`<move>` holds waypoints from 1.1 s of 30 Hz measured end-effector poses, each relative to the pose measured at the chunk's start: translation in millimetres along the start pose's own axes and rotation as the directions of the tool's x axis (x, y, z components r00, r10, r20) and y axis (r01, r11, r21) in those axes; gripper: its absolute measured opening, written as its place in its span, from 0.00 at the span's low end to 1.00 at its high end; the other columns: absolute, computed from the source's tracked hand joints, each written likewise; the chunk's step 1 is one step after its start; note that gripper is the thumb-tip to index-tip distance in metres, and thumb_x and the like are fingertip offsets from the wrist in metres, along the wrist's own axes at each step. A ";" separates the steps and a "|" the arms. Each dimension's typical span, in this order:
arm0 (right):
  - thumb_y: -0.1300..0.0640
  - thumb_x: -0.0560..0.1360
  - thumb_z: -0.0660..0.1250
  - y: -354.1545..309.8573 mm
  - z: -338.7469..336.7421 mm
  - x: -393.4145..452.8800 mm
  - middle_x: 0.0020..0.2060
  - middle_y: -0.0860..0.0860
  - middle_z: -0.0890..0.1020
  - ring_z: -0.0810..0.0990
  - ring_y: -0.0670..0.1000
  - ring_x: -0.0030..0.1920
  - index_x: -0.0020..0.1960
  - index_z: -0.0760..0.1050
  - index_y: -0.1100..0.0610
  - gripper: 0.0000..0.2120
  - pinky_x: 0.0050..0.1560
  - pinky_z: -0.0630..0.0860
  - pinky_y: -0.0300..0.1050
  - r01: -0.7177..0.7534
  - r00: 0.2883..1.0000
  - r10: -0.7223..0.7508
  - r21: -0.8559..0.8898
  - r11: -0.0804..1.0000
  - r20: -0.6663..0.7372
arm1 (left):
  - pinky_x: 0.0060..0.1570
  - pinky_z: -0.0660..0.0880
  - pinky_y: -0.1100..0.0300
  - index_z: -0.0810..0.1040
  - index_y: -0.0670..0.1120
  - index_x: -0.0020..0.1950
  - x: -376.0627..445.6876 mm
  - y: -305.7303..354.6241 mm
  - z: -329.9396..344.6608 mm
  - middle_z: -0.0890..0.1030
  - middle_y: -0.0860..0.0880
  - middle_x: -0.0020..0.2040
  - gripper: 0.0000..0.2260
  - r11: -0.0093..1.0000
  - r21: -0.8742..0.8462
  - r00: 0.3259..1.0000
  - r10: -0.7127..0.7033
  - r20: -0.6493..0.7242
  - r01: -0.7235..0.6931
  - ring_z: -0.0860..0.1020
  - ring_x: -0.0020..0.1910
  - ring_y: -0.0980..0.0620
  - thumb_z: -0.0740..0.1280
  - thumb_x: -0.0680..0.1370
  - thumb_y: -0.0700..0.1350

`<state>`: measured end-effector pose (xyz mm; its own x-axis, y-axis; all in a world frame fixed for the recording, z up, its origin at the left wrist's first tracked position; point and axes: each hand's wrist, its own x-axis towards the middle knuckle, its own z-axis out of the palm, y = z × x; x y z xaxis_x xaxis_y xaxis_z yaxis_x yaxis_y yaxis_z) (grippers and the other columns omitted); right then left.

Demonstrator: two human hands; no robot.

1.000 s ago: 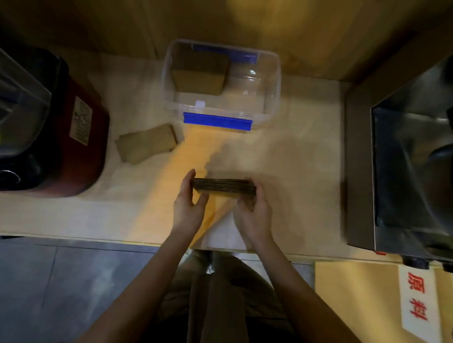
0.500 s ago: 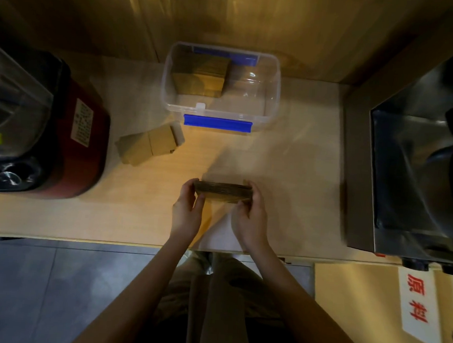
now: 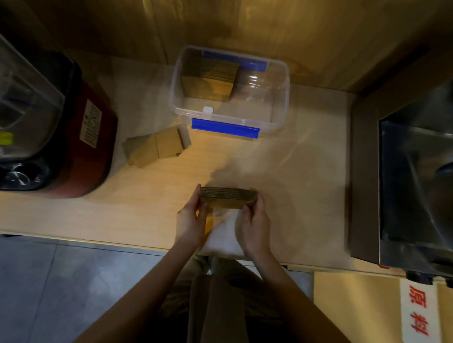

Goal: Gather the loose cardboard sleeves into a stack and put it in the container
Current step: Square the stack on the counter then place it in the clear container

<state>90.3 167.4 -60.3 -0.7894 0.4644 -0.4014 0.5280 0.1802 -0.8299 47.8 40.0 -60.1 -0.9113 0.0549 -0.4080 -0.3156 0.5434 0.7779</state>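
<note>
Pale wooden worktop (image 3: 285, 188): my left hand (image 3: 190, 222) and right hand (image 3: 254, 226) still clamp the sleeve stack (image 3: 227, 198), squared tighter than before, ready for the clear container (image 3: 282, 100).

**Arrangement of items on the surface**

The container (image 3: 230, 92) stands at the back centre of the surface (image 3: 286, 175), against the wall, with a stack of sleeves (image 3: 208, 81) in its left half. Loose sleeves (image 3: 155, 148) lie before its left corner. Nearer the front edge, the left hand (image 3: 190, 223) and right hand (image 3: 254, 226) flank a held stack (image 3: 227, 198). An appliance (image 3: 45, 123) stands at far left, a metal unit (image 3: 416, 169) at far right.
</note>
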 end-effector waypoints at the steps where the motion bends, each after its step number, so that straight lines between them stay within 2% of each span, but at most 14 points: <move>1: 0.61 0.79 0.56 -1.0 -0.7 2.6 0.59 0.56 0.79 0.78 0.51 0.55 0.71 0.61 0.55 0.21 0.46 0.72 0.28 -0.003 1.000 0.004 -0.022 1.000 0.007 | 0.50 0.70 0.63 0.62 0.47 0.71 0.8 0.7 -1.4 0.79 0.41 0.60 0.21 1.000 0.013 1.000 0.004 0.003 -0.004 0.78 0.55 0.46 0.59 0.78 0.42; 3: 0.62 0.78 0.57 -6.3 -2.6 8.9 0.56 0.56 0.81 0.78 0.49 0.51 0.69 0.64 0.55 0.20 0.46 0.71 0.31 -0.017 0.999 0.020 -0.062 0.998 0.043 | 0.49 0.69 0.63 0.64 0.46 0.71 5.8 3.6 -8.2 0.80 0.41 0.59 0.21 0.999 0.038 1.000 0.006 -0.005 -0.006 0.78 0.55 0.45 0.59 0.78 0.42; 6: 0.63 0.77 0.60 -21.0 -3.6 19.0 0.54 0.57 0.81 0.79 0.52 0.53 0.67 0.68 0.58 0.18 0.52 0.73 0.41 -0.007 0.993 0.019 -0.106 0.994 0.115 | 0.43 0.70 0.61 0.70 0.46 0.66 18.6 5.7 -24.1 0.82 0.41 0.54 0.17 0.994 0.110 1.000 0.018 0.013 -0.020 0.79 0.52 0.43 0.61 0.77 0.42; 9: 0.63 0.76 0.62 -39.4 2.2 34.9 0.51 0.57 0.81 0.79 0.55 0.53 0.61 0.71 0.61 0.14 0.51 0.73 0.45 -0.002 0.981 0.029 -0.141 0.990 0.192 | 0.39 0.67 0.64 0.75 0.44 0.62 26.8 9.1 -42.6 0.83 0.43 0.50 0.15 0.996 0.086 0.999 -0.012 -0.030 0.015 0.79 0.46 0.48 0.63 0.76 0.43; 12: 0.65 0.74 0.62 -60.1 21.5 56.6 0.46 0.61 0.81 0.78 0.58 0.50 0.53 0.74 0.64 0.08 0.48 0.70 0.45 -0.012 0.960 0.053 -0.148 0.989 0.275 | 0.39 0.69 0.62 0.76 0.43 0.60 33.4 13.5 -62.6 0.80 0.47 0.45 0.14 0.996 0.002 0.990 -0.090 -0.113 0.091 0.76 0.42 0.51 0.64 0.75 0.44; 16: 0.64 0.72 0.63 -89.6 47.9 77.3 0.40 0.60 0.79 0.76 0.56 0.43 0.45 0.76 0.66 0.06 0.44 0.68 0.45 -0.009 0.942 0.060 -0.154 0.988 0.329 | 0.42 0.71 0.56 0.79 0.42 0.55 47.4 15.3 -88.9 0.79 0.45 0.39 0.11 0.976 -0.138 0.967 -0.194 -0.168 0.171 0.77 0.41 0.42 0.64 0.75 0.44; 18: 0.63 0.71 0.63 -104.4 59.4 83.4 0.38 0.60 0.79 0.76 0.56 0.42 0.43 0.76 0.64 0.05 0.43 0.69 0.46 0.006 0.933 0.053 -0.165 0.986 0.356 | 0.44 0.72 0.55 0.80 0.42 0.54 55.2 15.4 -100.3 0.82 0.41 0.42 0.12 0.970 -0.142 0.947 -0.224 -0.232 0.195 0.78 0.43 0.41 0.65 0.74 0.46; 20: 0.62 0.71 0.63 -118.1 73.5 87.8 0.33 0.55 0.77 0.75 0.53 0.38 0.39 0.75 0.60 0.04 0.42 0.69 0.45 0.002 0.929 0.048 -0.136 0.991 0.367 | 0.41 0.70 0.57 0.81 0.42 0.52 63.0 13.3 -109.5 0.83 0.39 0.44 0.13 0.974 -0.132 0.918 -0.220 -0.330 0.185 0.80 0.46 0.40 0.66 0.73 0.49; 23: 0.62 0.73 0.64 -130.9 91.6 91.3 0.29 0.49 0.73 0.72 0.46 0.32 0.39 0.75 0.60 0.04 0.33 0.68 0.31 0.006 0.944 0.025 -0.092 0.996 0.330 | 0.39 0.65 0.63 0.80 0.39 0.53 70.1 18.6 -114.4 0.83 0.40 0.47 0.13 0.975 -0.136 0.866 -0.220 -0.450 0.177 0.80 0.47 0.44 0.64 0.75 0.47; 27: 0.63 0.73 0.64 -133.0 114.1 97.1 0.32 0.50 0.76 0.74 0.47 0.34 0.37 0.73 0.57 0.06 0.37 0.69 0.37 0.014 0.959 0.014 -0.096 0.995 0.284 | 0.32 0.57 0.61 0.79 0.39 0.41 83.5 18.6 -113.9 0.79 0.37 0.39 0.13 0.966 -0.156 0.854 -0.255 -0.454 0.206 0.74 0.39 0.47 0.61 0.77 0.46; 28: 0.62 0.73 0.64 -131.6 119.0 99.1 0.35 0.53 0.78 0.77 0.49 0.38 0.38 0.74 0.57 0.06 0.40 0.71 0.38 0.031 0.961 0.000 -0.109 0.994 0.275 | 0.33 0.60 0.60 0.79 0.37 0.42 87.5 15.0 -113.9 0.80 0.36 0.41 0.14 0.961 -0.168 0.850 -0.274 -0.449 0.221 0.75 0.41 0.45 0.61 0.77 0.47; 30: 0.61 0.73 0.65 -127.5 128.6 104.3 0.42 0.59 0.80 0.79 0.54 0.45 0.41 0.74 0.58 0.02 0.45 0.72 0.40 0.086 0.966 -0.041 -0.168 0.982 0.256 | 0.46 0.68 0.58 0.79 0.36 0.51 95.7 6.7 -113.3 0.80 0.35 0.53 0.17 0.953 -0.169 0.841 -0.303 -0.448 0.253 0.77 0.53 0.40 0.61 0.77 0.48; 31: 0.61 0.74 0.65 -125.2 132.7 106.8 0.45 0.60 0.80 0.79 0.55 0.48 0.43 0.75 0.59 0.02 0.47 0.71 0.40 0.110 0.965 -0.056 -0.203 0.973 0.255 | 0.53 0.69 0.56 0.78 0.36 0.55 98.9 3.7 -113.2 0.79 0.35 0.57 0.17 0.951 -0.165 0.837 -0.309 -0.451 0.262 0.75 0.58 0.40 0.61 0.77 0.48; 33: 0.60 0.74 0.66 -120.0 140.4 110.9 0.49 0.62 0.80 0.79 0.57 0.52 0.48 0.77 0.63 0.07 0.49 0.72 0.40 0.152 0.963 -0.079 -0.277 0.949 0.257 | 0.57 0.69 0.54 0.77 0.36 0.58 102.7 1.4 -112.8 0.77 0.35 0.60 0.17 0.946 -0.170 0.838 -0.322 -0.440 0.275 0.74 0.61 0.39 0.60 0.77 0.47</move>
<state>-104.5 75.6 -59.7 -0.8825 0.2100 -0.4209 0.4680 0.4817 -0.7409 -76.0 -48.1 -46.9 -0.7785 -0.4977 -0.3824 -0.5940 0.3872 0.7052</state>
